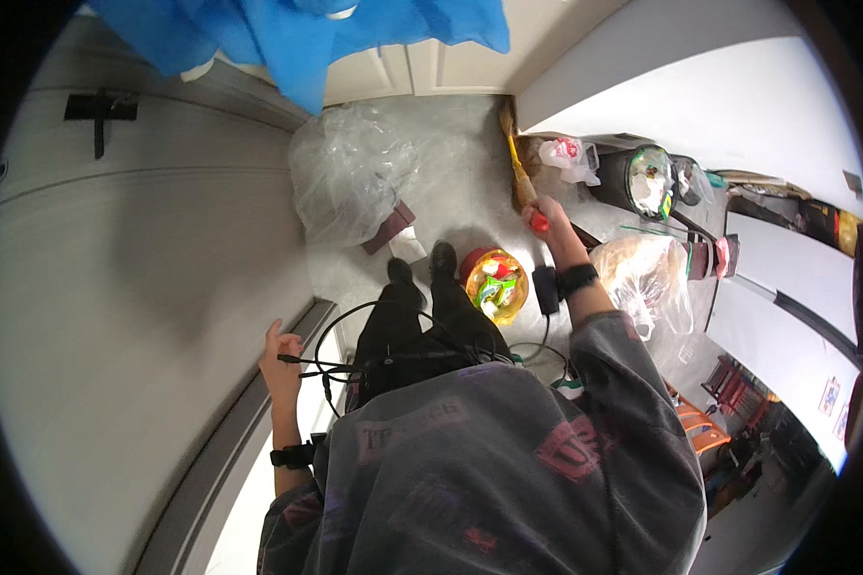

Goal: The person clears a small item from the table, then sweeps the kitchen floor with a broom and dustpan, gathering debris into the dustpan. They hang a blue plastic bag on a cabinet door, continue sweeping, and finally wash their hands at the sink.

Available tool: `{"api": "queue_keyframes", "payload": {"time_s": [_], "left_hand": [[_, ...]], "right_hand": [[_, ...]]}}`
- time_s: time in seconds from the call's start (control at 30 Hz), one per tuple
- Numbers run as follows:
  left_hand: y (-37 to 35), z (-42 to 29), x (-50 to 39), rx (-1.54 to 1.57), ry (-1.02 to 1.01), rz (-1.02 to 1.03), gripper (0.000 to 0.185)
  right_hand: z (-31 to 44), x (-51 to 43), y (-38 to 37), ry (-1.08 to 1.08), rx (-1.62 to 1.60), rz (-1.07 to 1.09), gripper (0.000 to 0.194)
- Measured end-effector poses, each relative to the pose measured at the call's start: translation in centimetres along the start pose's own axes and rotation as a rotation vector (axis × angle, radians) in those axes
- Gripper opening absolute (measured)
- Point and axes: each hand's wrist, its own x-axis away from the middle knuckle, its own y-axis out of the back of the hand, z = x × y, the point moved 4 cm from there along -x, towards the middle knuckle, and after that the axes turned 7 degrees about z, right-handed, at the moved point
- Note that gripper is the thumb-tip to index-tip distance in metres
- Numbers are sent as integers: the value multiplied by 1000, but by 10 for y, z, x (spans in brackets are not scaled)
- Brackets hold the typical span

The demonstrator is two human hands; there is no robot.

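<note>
My right hand (546, 214) is closed around the red-tipped end of a broom (516, 154). Yellow and straw-coloured parts of the broom show beyond the hand, reaching toward the wall corner. My left hand (282, 353) hangs beside the grey door with its fingers apart and nothing in it. Black cables (331, 366) pass close to that hand in this view. Below my right forearm stands a red bin (478, 260) with a yellow liner, holding wrappers and other waste.
Clear plastic sheeting (345, 172) lies ahead-left, beside a brown cardboard piece (390, 226) and white paper (407, 246). At the right are a black bin (611, 180) full of waste and a clear plastic bag (644, 277). Blue cloth (403, 29) hangs ahead, before pale doors (467, 68).
</note>
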Motion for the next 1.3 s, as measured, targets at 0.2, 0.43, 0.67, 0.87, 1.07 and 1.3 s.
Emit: {"api": "queue_keyframes", "payload": {"time_s": [0.2,0.43,0.67,0.87,1.07,1.3], "left_hand": [[8,47,46,-7,71,-76,35],[-3,112,77,151,122,14,34],[2,169,111,259,139,99,30],[4,209,158,292,175,71,31],[-1,238,219,93,229,21,36],[5,236,321,-133,349,-49,42]], "right_hand": [[-93,-49,-11,92,1019,4,5],[-187,54,33,-120,1615,-23,56],[-180,161,23,-183,850,-153,24],[-178,112,17,67,1252,-149,24],[-213,7,31,175,1557,-367,20],[-307,74,89,69,1784,-286,35]]}}
